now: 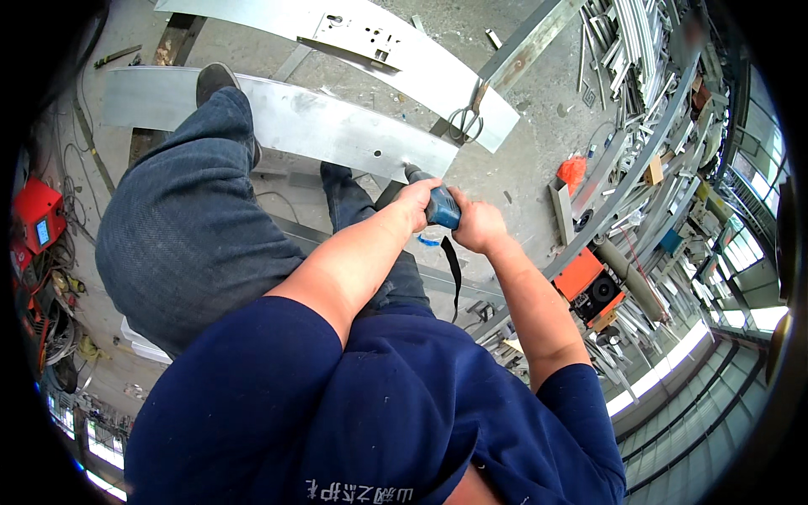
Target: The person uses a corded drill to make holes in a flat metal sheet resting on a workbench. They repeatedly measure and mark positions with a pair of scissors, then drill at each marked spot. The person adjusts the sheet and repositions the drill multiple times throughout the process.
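Observation:
Both my hands are wrapped round a blue power drill (443,209). My left hand (416,202) grips its front part and my right hand (480,225) closes on the rear. The drill's dark nose points at the near end of a long flat metal strip (337,126), close to its right tip. A round dark hole shows in the strip, left of the drill. My left foot, in a dark shoe (217,80), rests on the strip. A black strap (452,269) hangs below the drill.
Beyond lies a second metal strip (421,67) with cut-outs, and scissors (468,118) by its right end. Steel beams (539,42) support the strips. Metal offcuts (644,50), an orange bag (571,172) and an orange machine (589,282) lie right; a red machine (38,219) and cables left.

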The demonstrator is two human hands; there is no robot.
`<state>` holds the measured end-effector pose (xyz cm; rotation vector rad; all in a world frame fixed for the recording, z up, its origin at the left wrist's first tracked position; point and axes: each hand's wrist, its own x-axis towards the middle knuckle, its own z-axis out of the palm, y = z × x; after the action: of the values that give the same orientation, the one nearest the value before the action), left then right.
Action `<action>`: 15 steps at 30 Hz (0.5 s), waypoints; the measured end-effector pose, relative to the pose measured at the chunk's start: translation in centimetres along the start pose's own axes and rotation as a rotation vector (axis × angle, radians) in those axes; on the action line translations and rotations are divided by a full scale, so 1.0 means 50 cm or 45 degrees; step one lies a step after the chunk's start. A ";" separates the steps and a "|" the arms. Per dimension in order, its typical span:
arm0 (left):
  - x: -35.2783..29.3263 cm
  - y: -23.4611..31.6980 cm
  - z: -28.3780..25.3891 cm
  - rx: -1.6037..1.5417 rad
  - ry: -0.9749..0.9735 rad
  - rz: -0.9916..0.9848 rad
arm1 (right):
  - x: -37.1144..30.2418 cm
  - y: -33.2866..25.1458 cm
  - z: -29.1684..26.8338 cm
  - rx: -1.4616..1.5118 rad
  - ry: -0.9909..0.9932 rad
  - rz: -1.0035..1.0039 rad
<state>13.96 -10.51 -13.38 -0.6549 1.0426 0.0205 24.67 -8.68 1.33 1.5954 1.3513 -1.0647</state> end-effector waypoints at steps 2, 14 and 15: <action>0.019 0.000 -0.010 0.002 -0.007 0.001 | 0.011 0.009 0.021 0.046 0.022 0.011; -0.042 -0.025 0.009 0.232 0.096 0.063 | -0.042 0.018 0.065 0.293 0.118 0.033; -0.077 -0.036 0.033 0.297 0.137 0.120 | -0.060 0.025 0.058 0.330 0.140 0.014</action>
<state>13.84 -10.02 -8.87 -0.3979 1.1586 -0.0539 25.32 -12.56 3.21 1.8716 1.3155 -1.1998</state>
